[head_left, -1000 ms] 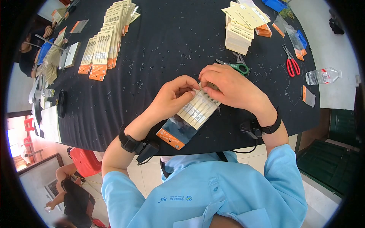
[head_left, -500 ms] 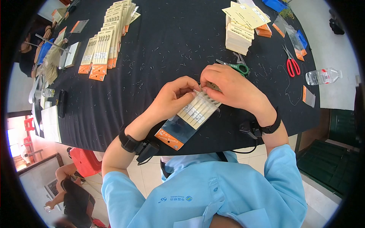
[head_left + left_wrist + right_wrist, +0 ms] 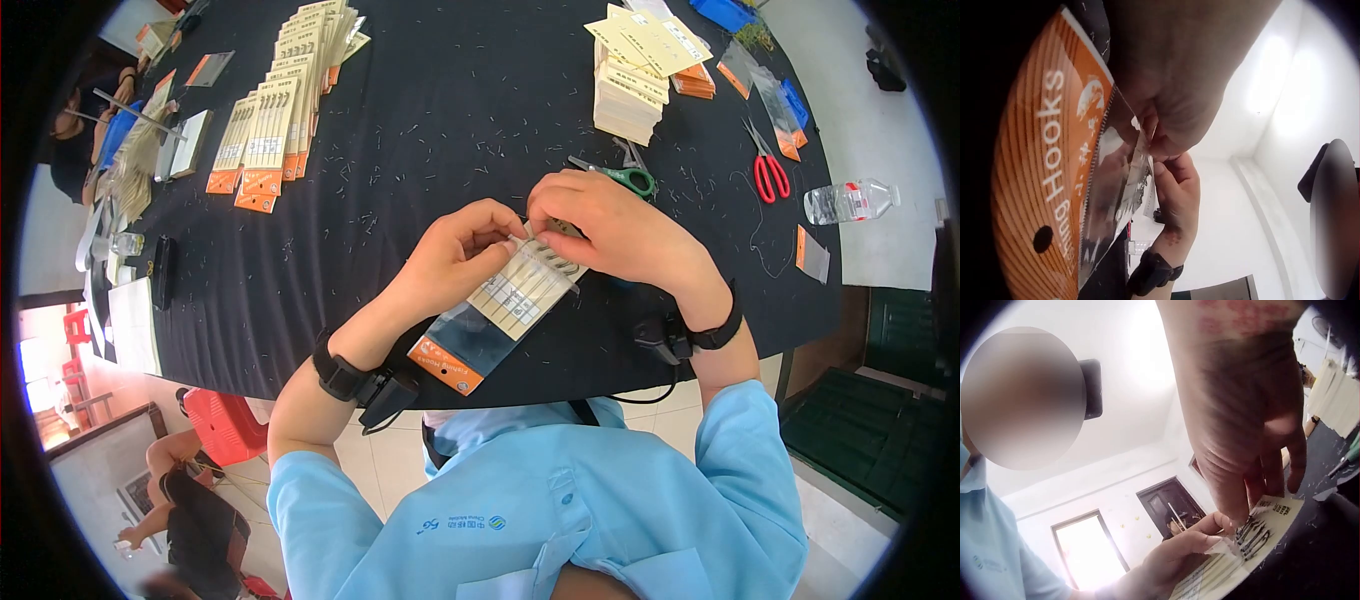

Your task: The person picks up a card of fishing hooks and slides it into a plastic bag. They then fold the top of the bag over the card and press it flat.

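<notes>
A cream card (image 3: 522,290) with a row of dark hooks lies partly inside a clear plastic packet (image 3: 468,335) with an orange "Fishing Hooks" header (image 3: 446,364). My left hand (image 3: 452,250) pinches the packet's mouth at the card's upper left edge. Beside it my right hand (image 3: 612,232) has thumb and fingers at the hook end, its fingertips close to the left ones. In the right wrist view the hooks (image 3: 1251,537) show on the card (image 3: 1272,519) just below the right fingers, and the left thumb and finger pinch the crumpled plastic.
Green-handled scissors (image 3: 632,180) lie just beyond my right hand, red-handled scissors (image 3: 771,178) farther right near a water bottle (image 3: 850,201). Packed cards (image 3: 268,135) stand in overlapping rows at the far left; a stack of cards (image 3: 627,98) sits at the back right. Thread scraps dot the black cloth.
The packet's orange end has shifted slightly to the left since the earliest frame. My right hand has moved slightly, with more of the hooks now showing. My left hand stays nearly in place.
</notes>
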### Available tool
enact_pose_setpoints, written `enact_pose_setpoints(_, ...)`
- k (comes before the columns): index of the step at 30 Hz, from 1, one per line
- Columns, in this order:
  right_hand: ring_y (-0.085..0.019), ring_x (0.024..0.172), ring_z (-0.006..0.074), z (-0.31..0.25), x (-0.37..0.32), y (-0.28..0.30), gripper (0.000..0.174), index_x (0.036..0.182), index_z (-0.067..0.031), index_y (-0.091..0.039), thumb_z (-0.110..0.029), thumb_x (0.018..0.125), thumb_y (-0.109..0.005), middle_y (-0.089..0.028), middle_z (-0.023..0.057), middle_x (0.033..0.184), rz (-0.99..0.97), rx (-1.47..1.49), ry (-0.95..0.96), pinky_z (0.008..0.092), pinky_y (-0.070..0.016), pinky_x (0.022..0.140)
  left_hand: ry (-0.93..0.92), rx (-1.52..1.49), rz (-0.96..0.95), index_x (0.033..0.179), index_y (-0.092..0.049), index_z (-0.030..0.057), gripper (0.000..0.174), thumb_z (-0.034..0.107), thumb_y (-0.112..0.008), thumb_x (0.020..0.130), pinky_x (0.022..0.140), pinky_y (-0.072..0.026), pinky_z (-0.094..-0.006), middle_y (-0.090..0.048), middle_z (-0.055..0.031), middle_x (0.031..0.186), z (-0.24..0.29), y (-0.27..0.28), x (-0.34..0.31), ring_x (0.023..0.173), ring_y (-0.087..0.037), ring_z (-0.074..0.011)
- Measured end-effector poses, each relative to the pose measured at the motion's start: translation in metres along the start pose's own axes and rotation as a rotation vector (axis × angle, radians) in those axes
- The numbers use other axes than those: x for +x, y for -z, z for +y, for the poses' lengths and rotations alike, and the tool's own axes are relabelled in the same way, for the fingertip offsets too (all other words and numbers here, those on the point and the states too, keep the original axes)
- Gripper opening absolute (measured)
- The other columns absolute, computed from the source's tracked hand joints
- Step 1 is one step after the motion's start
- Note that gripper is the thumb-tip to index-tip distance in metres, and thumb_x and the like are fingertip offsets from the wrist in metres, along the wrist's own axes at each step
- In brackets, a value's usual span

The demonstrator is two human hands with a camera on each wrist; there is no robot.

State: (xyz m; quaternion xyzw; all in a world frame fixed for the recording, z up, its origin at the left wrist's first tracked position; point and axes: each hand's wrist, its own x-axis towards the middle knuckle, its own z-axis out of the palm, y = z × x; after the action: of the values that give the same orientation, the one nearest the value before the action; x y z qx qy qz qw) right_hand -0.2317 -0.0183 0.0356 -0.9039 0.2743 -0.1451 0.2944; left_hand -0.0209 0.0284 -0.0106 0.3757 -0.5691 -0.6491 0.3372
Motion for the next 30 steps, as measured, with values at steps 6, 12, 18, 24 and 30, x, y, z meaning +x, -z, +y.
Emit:
enact_pose_setpoints(6, -0.056, 0.084, 0.0271, 0.001, 0.0, -0.0007, 0.009, 0.081, -0.0038, -0.055, -0.006, 0.077, -0.062, -0.057, 0.0081, 0.089, -0.01, 0.011, 0.014, 0.0359, -0.0449, 0.074, 0.014, 0.002, -0.003, 0.102, -0.054, 0.0022, 0.014, 0.002, -0.051, 0.088, 0.074, -0.047, -0.0225, -0.059, -0.0017, 0.093, -0.0002, 0.0002, 0.0003, 0.085, -0.058, -0.0059)
enact_pose_setpoints(12, -0.056, 0.081, 0.0264, -0.0006, 0.0005, -0.0013, 0.007, 0.078, -0.0032, -0.055, -0.007, 0.075, -0.061, -0.056, 0.0082, 0.084, -0.008, 0.006, 0.011, 0.0358, -0.0448, 0.073, 0.01, 0.016, -0.006, 0.102, -0.054, 0.0012, 0.015, 0.001, -0.05, 0.087, 0.076, -0.0476, -0.0235, -0.059, -0.0032, 0.093, 0.0021, 0.0001, 0.0003, 0.087, -0.059, -0.0074)
enact_pose_setpoints(18, -0.056, 0.081, 0.0254, -0.0004, 0.001, -0.0039, 0.007, 0.077, -0.0039, -0.055, -0.008, 0.074, -0.061, -0.056, 0.0074, 0.083, 0.001, 0.005, 0.003, 0.0354, -0.0439, 0.074, 0.023, 0.008, -0.006, 0.102, -0.054, 0.0, 0.016, 0.0, -0.049, 0.086, 0.077, -0.0477, -0.0239, -0.06, -0.0043, 0.092, 0.0022, 0.0004, 0.0001, 0.088, -0.06, -0.0084)
enact_pose_setpoints(24, -0.056, 0.081, 0.0248, -0.0013, 0.0014, -0.0036, 0.007, 0.078, -0.0044, -0.055, -0.008, 0.074, -0.061, -0.056, 0.0068, 0.082, 0.0, -0.006, -0.007, 0.0348, -0.0434, 0.074, 0.017, 0.01, -0.009, 0.102, -0.054, 0.0001, 0.016, 0.0, -0.049, 0.087, 0.078, -0.048, -0.0242, -0.06, -0.0045, 0.092, 0.0026, 0.0005, 0.0004, 0.089, -0.06, -0.0086)
enact_pose_setpoints(30, -0.056, 0.079, 0.0251, 0.0001, 0.0016, -0.0041, 0.007, 0.077, -0.0047, -0.055, -0.008, 0.074, -0.061, -0.056, 0.0071, 0.082, 0.007, -0.002, -0.001, 0.0356, -0.044, 0.072, 0.007, 0.001, -0.015, 0.101, -0.054, 0.001, 0.015, 0.002, -0.05, 0.087, 0.077, -0.0476, -0.0237, -0.06, -0.0034, 0.093, -0.0011, 0.0009, 0.0005, 0.088, -0.059, -0.0078)
